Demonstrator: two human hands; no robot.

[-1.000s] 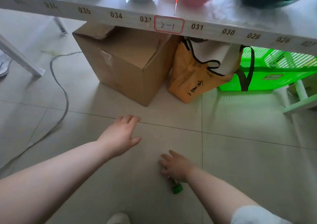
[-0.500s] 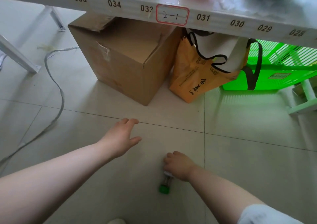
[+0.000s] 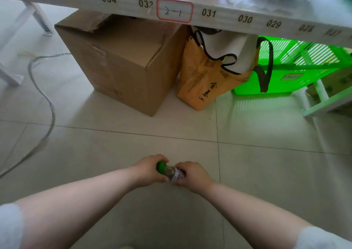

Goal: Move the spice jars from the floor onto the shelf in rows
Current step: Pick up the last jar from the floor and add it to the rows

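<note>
Storeroom; numbered shelf (image 3: pixel 245 19), carton (image 3: pixel 122 67)

Inspector A: Floor (image 3: pixel 266 172): glazed tile, smooth, faint sheen; box (image 3: pixel 122 65): matt brown cardboard, torn at one flap.

Inspector B: Noted; crate (image 3: pixel 304 65): glossy green slatted plastic; bag (image 3: pixel 207 84): matt orange cloth; spice jar (image 3: pixel 171 171): clear body, shiny green plastic cap.
</note>
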